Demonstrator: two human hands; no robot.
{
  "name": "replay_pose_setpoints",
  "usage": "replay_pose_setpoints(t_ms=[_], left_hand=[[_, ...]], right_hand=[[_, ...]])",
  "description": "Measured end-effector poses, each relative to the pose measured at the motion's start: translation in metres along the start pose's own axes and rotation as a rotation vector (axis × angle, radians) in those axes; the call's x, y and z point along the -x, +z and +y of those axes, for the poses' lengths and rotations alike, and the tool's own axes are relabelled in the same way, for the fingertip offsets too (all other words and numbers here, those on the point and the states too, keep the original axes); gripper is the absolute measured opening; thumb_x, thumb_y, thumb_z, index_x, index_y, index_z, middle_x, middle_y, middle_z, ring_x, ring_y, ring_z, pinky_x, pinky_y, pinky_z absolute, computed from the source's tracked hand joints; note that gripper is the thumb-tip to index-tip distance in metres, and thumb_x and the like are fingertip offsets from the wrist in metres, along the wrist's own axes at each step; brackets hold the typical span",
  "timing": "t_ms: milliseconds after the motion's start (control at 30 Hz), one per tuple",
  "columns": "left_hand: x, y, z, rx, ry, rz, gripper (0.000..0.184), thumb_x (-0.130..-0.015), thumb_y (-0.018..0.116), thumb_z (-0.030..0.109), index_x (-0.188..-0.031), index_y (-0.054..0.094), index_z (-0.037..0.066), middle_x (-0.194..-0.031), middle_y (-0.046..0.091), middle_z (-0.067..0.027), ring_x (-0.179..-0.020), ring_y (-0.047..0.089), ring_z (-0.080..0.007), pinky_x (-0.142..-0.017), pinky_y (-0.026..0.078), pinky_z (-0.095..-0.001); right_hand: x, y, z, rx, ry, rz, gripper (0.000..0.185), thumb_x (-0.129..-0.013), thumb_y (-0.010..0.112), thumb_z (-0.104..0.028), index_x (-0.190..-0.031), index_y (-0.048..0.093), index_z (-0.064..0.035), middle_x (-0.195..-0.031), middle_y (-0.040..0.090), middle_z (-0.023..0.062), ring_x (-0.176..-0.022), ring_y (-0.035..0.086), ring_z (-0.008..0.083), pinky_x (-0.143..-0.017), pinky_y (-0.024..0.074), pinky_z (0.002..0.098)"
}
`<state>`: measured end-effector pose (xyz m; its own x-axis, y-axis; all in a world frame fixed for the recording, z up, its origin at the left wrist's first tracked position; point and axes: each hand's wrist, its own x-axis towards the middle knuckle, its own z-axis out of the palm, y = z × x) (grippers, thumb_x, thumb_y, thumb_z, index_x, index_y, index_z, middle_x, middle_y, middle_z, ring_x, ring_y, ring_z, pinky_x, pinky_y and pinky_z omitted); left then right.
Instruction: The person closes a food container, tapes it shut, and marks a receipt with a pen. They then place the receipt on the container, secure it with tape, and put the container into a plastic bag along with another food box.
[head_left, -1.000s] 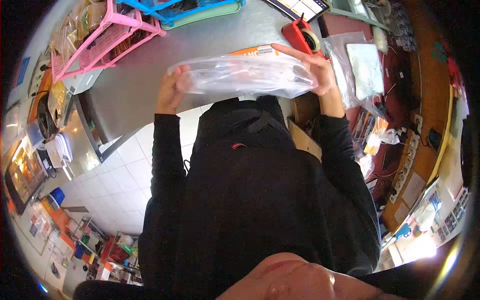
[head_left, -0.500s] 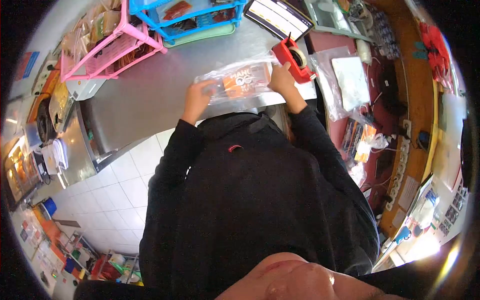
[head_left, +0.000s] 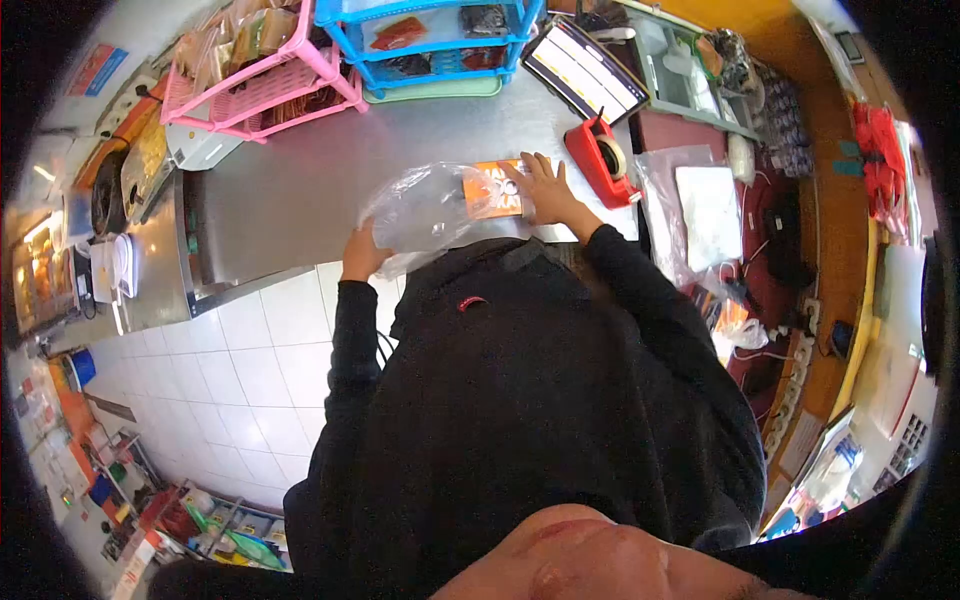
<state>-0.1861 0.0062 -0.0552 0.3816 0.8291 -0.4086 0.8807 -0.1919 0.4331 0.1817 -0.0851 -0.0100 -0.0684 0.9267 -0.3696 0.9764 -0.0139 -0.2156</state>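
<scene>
A clear plastic bag (head_left: 415,212) lies puffed up at the front edge of the metal table (head_left: 270,190). My left hand (head_left: 366,250) is closed on the bag's left lower side. My right hand (head_left: 548,192) has its fingers spread over the right end of an orange packet (head_left: 485,190) with white lettering. The bag's right end overlaps the packet's left part; whether the packet is inside it I cannot tell. Just right of my right hand stands a red tape dispenser (head_left: 600,165) with a roll of tape.
Pink (head_left: 260,95) and blue (head_left: 430,45) plastic racks holding packets stand at the back. A tablet-like screen (head_left: 585,70) sits behind the dispenser. To the right are a white package (head_left: 710,215) in plastic and a grey-green tray (head_left: 675,70).
The bag was stretched between both hands, then lowered over the orange packet. Now it is puffed and shifted left with my left hand, and my right hand's fingers have spread.
</scene>
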Motion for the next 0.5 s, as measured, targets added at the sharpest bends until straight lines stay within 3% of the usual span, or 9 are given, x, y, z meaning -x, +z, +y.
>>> replay_pose_setpoints(t_ms=[133,300,400,500], left_hand=[[0.018,0.022,0.013,0.174,0.102,0.183,0.084,-0.061,0.081,0.025,-0.133,0.040,0.008,-0.123,0.051,-0.0228,-0.115,0.047,-0.0380,-0.098,0.039,-0.0407],[0.022,0.009,0.024,0.245,0.095,0.193,0.082,-0.062,0.079,0.023,-0.133,0.041,0.008,-0.124,0.052,-0.0211,-0.115,0.047,-0.0377,-0.098,0.039,-0.0406],[0.019,-0.001,0.017,0.250,0.092,0.241,0.080,-0.062,0.078,0.021,-0.133,0.043,0.010,-0.123,0.052,-0.0207,-0.115,0.048,-0.0373,-0.098,0.039,-0.0410],[0.023,-0.012,0.018,0.244,0.035,0.262,0.079,-0.064,0.078,0.022,-0.133,0.042,0.011,-0.125,0.051,-0.0198,-0.116,0.048,-0.0358,-0.098,0.039,-0.0405]], right_hand=[[0.005,0.007,0.013,-0.200,-0.011,0.176,0.125,-0.041,0.087,-0.017,-0.144,0.017,-0.0264,-0.139,0.029,0.0180,-0.132,0.024,0.0381,-0.099,0.0243,0.0652],[0.010,0.003,0.034,-0.114,-0.094,0.208,0.121,-0.039,0.083,-0.017,-0.143,0.020,-0.0259,-0.124,0.039,0.0222,-0.120,0.036,0.0397,-0.095,0.0337,0.0547],[0.013,-0.011,0.029,-0.286,-0.065,0.251,0.113,-0.041,0.077,-0.014,-0.141,0.026,-0.0268,-0.120,0.042,0.0225,-0.113,0.040,0.0406,-0.097,0.0348,0.0459],[0.031,-0.040,0.018,-0.245,-0.039,0.293,0.116,-0.038,0.078,-0.013,-0.141,0.026,-0.0258,-0.118,0.041,0.0216,-0.108,0.041,0.0399,-0.095,0.0372,0.0455]])
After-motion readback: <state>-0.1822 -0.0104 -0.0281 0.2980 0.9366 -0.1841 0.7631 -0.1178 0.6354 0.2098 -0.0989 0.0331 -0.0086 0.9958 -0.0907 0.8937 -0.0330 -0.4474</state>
